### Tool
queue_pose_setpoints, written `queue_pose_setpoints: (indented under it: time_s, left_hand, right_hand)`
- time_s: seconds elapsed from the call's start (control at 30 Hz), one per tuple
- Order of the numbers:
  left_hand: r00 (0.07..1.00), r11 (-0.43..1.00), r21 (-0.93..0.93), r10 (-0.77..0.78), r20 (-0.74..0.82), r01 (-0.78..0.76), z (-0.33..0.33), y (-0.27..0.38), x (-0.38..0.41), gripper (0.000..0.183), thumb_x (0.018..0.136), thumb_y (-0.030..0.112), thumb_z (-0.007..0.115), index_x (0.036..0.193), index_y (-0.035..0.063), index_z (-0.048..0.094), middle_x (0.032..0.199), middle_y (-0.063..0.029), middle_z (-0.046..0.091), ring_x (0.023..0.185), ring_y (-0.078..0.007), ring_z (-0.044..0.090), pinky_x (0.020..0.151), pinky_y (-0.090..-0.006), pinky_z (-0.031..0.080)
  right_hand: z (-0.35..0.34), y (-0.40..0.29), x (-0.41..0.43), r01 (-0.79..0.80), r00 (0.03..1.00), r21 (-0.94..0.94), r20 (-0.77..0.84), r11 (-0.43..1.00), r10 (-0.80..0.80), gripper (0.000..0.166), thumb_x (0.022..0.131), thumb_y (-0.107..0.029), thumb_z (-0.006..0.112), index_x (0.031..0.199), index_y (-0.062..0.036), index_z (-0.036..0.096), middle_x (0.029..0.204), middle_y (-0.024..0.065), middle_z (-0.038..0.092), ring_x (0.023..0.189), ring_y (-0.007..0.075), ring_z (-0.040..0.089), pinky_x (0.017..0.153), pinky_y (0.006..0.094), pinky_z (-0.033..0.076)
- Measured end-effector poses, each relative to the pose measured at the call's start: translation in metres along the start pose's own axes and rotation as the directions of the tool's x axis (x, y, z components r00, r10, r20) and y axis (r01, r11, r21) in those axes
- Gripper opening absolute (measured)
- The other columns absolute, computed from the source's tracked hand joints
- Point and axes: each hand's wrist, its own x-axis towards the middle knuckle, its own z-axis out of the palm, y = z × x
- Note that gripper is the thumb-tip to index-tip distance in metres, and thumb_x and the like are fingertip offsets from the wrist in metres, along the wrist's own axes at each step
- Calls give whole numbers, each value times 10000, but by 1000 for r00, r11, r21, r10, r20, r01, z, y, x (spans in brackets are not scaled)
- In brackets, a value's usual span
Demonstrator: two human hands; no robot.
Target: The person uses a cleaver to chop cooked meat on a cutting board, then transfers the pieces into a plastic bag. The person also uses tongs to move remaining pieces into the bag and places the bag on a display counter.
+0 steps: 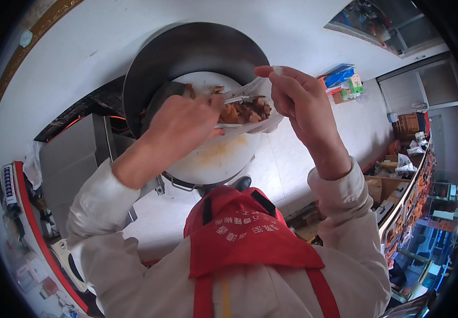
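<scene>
Over the round white chopping board (pixel 217 157), my left hand (pixel 189 119) grips the near-left end of a shallow metal-rimmed tray or scoop (pixel 229 126), its fingers and thumb at the two rims. Brown cooked meat pieces (pixel 249 111) lie in it. A clear plastic bag (pixel 268 126) surrounds the tray's right end. My right hand (pixel 298 99) pinches the bag's edge on the right. A dark grey flat piece (pixel 165 99), perhaps a cleaver blade, is partly covered by my left hand. More meat scraps (pixel 218 90) lie on the board behind the tray.
A tall dark curved metal guard (pixel 197 43) stands behind the board. A grey metal cabinet (pixel 68 159) is at the left, next to a red-edged counter (pixel 34 222). Along the right runs a display counter with trays of food (pixel 408 210). Boxes (pixel 348 87) hang near the wall.
</scene>
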Motion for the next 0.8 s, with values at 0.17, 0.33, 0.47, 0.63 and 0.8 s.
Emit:
queue_pose_setpoints:
  time_s: [0.17, 0.33, 0.47, 0.63, 0.8]
  left_hand:
    - [957, 875, -407, -290, -11, 261, -12, -17, -36, 405, 872, 361, 753, 1105, 67, 599, 879, -140, 673, 709, -297, 668, 613, -373, 504]
    - [714, 495, -700, -699, 31, 515, 90, -20, -83, 376, 915, 342, 731, 1105, 47, 596, 818, -150, 683, 715, -326, 655, 664, -378, 507]
    - [525, 326, -610, -832, 177, 722, 214, 24, -130, 652, 869, 477, 741, 1235, -17, 524, 907, -203, 687, 811, -358, 688, 712, -425, 526]
    - [632, 598, -355, -775, -25, 719, 259, 67, -122, 895, 799, 596, 747, 1338, -46, 435, 1079, -179, 663, 885, -399, 689, 747, -466, 554]
    - [657, 635, -250, -753, 10, 731, 269, 39, -81, 842, 785, 567, 756, 1316, -20, 467, 1039, -150, 655, 829, -351, 695, 654, -450, 556]
  right_hand:
    - [-22, 10, -13, -22, 997, 56, -71, 998, 26, 323, 981, -196, 574, 1153, 56, 679, 626, -61, 433, 583, 33, 352, 546, 218, 267]
    - [-26, 7, -37, -36, 997, 14, -73, 999, 36, 312, 984, -163, 551, 1171, 55, 672, 609, -65, 425, 569, 28, 343, 536, 218, 258]
    - [-52, 10, -68, -46, 988, -18, -149, 999, 42, 322, 981, -146, 542, 1196, 64, 657, 601, -72, 422, 537, 16, 324, 510, 208, 232]
    - [-78, 13, -86, -15, 990, -32, -143, 999, 10, 354, 981, -148, 529, 1229, 85, 628, 584, -81, 405, 515, 2, 287, 490, 200, 191]
    - [-85, 22, -93, -27, 985, -24, -169, 999, 23, 376, 987, -168, 524, 1238, 97, 615, 572, -83, 398, 508, 3, 279, 493, 201, 190]
